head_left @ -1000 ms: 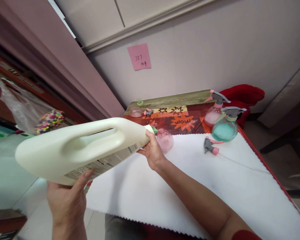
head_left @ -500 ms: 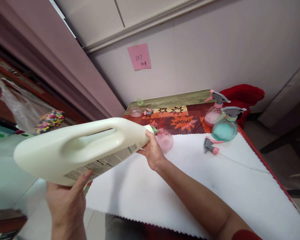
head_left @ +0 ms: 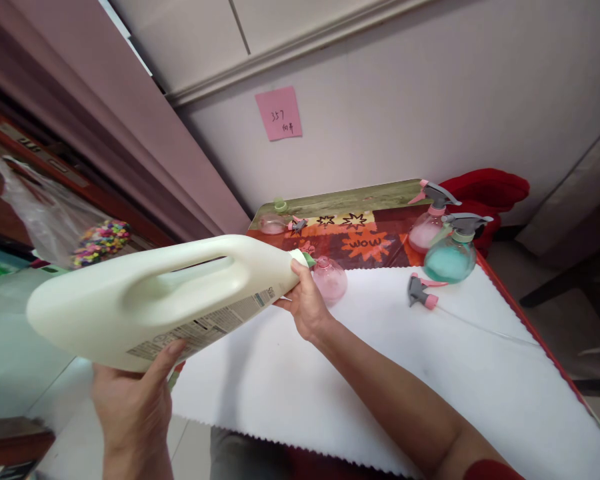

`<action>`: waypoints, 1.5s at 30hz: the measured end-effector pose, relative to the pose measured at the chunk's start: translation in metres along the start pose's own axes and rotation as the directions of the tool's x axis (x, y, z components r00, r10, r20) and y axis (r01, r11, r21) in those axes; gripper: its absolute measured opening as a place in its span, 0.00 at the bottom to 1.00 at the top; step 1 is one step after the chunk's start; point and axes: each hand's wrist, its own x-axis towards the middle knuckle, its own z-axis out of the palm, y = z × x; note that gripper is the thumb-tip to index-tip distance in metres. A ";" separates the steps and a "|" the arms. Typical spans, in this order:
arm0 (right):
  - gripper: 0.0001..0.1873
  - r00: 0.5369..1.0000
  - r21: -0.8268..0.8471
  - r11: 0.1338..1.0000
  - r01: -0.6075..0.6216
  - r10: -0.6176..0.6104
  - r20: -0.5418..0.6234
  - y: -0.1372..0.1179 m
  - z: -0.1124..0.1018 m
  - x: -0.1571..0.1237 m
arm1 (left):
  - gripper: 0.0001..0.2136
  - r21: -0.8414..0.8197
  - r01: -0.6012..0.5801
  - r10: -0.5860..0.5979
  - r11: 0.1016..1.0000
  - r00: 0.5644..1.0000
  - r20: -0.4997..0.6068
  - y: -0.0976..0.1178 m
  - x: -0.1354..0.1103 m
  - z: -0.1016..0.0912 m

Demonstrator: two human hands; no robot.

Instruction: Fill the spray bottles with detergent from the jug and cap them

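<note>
A large pale detergent jug (head_left: 95,300) lies tilted nearly on its side, held in the air by both hands. My left hand (head_left: 135,407) supports its base end from below, thumb on the label. Around the neck, my right hand (head_left: 307,303) is closed. The jug's green spout (head_left: 308,259) is at the mouth of a round pink spray bottle (head_left: 331,283) without its head; I cannot tell whether they touch or whether liquid runs. A grey and pink trigger head (head_left: 423,291) with a long clear tube lies on the white cloth (head_left: 370,387).
At the table's right back stand a pink-liquid spray bottle (head_left: 425,233) and a teal-liquid spray bottle (head_left: 450,259). Another clear bottle (head_left: 273,225) and small trigger head (head_left: 298,225) lie at the back left. A pink note (head_left: 279,113) is on the wall; a plastic bag (head_left: 45,213) hangs left.
</note>
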 end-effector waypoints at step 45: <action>0.23 1.000 0.013 1.000 -0.004 0.004 0.004 -0.002 0.001 0.000 | 0.31 -0.024 -0.046 0.046 0.999 0.999 0.009 -0.004 0.004 -0.002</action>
